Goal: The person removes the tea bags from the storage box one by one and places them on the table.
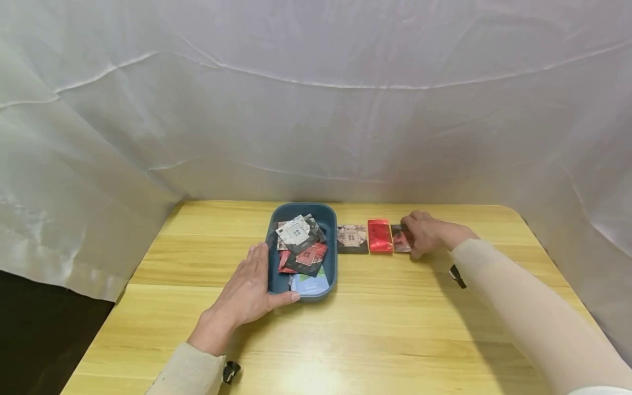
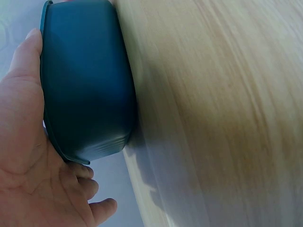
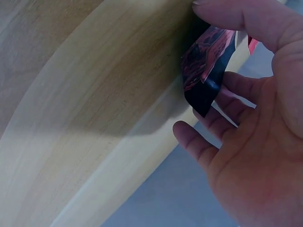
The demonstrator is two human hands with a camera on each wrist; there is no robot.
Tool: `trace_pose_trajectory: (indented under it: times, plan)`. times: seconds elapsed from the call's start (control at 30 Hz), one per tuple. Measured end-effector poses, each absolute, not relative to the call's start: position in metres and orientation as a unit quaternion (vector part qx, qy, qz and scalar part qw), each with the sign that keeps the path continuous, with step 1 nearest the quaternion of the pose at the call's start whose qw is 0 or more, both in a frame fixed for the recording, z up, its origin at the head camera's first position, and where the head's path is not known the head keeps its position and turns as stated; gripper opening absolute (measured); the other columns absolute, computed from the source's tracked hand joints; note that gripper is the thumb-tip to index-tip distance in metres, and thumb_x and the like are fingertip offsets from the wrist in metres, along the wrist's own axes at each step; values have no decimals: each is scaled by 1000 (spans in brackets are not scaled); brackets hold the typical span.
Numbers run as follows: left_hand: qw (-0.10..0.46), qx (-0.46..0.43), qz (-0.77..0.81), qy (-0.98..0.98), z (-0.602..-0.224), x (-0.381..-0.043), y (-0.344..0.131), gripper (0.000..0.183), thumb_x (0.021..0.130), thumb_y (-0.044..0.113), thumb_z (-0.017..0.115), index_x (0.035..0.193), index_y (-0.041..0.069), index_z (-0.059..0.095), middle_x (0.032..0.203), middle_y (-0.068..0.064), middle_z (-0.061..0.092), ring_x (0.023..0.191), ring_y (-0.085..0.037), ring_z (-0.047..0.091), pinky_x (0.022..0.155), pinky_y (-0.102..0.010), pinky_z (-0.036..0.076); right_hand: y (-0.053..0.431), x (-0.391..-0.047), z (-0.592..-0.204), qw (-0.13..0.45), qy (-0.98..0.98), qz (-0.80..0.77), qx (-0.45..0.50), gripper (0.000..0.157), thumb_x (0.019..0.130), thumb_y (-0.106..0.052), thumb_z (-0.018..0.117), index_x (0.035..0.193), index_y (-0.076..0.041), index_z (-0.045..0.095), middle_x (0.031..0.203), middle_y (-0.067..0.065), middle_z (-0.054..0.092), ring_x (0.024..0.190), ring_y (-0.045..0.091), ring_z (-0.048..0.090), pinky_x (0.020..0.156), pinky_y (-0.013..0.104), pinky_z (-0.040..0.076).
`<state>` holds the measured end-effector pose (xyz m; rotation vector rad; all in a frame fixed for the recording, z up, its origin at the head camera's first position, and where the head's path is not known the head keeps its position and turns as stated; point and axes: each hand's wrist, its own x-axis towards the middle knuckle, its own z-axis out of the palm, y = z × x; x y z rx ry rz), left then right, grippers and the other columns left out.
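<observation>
My left hand (image 1: 250, 287) rests against the left side and near corner of a blue plastic tub (image 1: 333, 274), its fingers straight and its thumb along the near rim. In the left wrist view, the fingers (image 2: 106, 208) lie beside the tub's outer wall (image 2: 87, 75). Farther right, my right hand (image 1: 428, 235) holds a black-and-red sachet (image 1: 401, 238) by its edges, between thumb and fingers. That sachet (image 3: 208, 59) looks slightly bowed in the right wrist view. Left of it lie a shiny red sachet (image 1: 380, 237) and a black one with a beige label (image 1: 353, 238).
Inside the tub are several loose sachets, among them a white-labelled one (image 1: 296, 231), a black-and-red one (image 1: 310, 259) and a light blue one (image 1: 310, 282). The pale wooden table (image 1: 345, 351) ends at a white cloth (image 1: 316, 137) behind and at the sides.
</observation>
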<state>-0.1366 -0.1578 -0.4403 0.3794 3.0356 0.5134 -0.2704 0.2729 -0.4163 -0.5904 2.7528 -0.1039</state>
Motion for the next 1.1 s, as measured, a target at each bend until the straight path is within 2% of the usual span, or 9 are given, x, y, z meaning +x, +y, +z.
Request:
trace_pose_trajectory:
  times: [0.47, 0.6, 0.7, 0.83, 0.93, 1.1]
  plan:
    - [26, 117, 162, 979, -437, -136, -158, 136, 67, 93, 47, 156, 0, 4, 163, -19, 4, 152, -34, 6, 121, -51, 19, 268, -269, -410, 176, 961, -57, -205, 102, 62, -20, 84, 146, 6, 32, 149, 32, 33, 133, 53, 34, 108, 67, 32]
    - [34, 115, 163, 979, -436, -136, -158, 136, 66, 93, 46, 156, 1, 1, 163, -19, 1, 152, -33, 4, 122, -50, 17, 256, -268, -398, 149, 967, -58, -200, 97, 72, -20, 80, 148, 8, 28, 151, 34, 30, 136, 54, 31, 110, 66, 29]
    - [36, 116, 167, 978, -437, -138, -158, 137, 66, 93, 47, 156, 1, 1, 163, -20, 1, 152, -33, 4, 122, -50, 17, 237, -265, -384, 109, 971, -58, -205, 86, 81, -23, 75, 148, 7, 31, 150, 32, 33, 137, 52, 31, 113, 63, 27]
    - [33, 109, 172, 979, -436, -137, -161, 137, 66, 92, 48, 156, 0, 3, 163, -20, 1, 152, -34, 5, 122, -50, 17, 195, -264, -370, 68, 969, -68, -228, 79, 88, -35, 70, 150, -1, 34, 153, 24, 35, 143, 44, 29, 117, 58, 24]
    - [28, 107, 172, 979, -436, -136, -163, 136, 67, 92, 48, 156, 0, 2, 163, -21, 1, 152, -34, 5, 122, -50, 17, 161, -264, -368, 51, 964, -71, -251, 80, 89, -43, 67, 151, -7, 33, 156, 18, 33, 145, 38, 27, 119, 53, 24]
    - [17, 106, 172, 979, -439, -137, -162, 134, 68, 89, 52, 156, 0, 3, 163, -22, 2, 152, -34, 5, 122, -51, 18, 111, -266, -372, 44, 951, -65, -298, 77, 88, -40, 68, 150, -7, 37, 156, 16, 35, 145, 35, 29, 120, 49, 26]
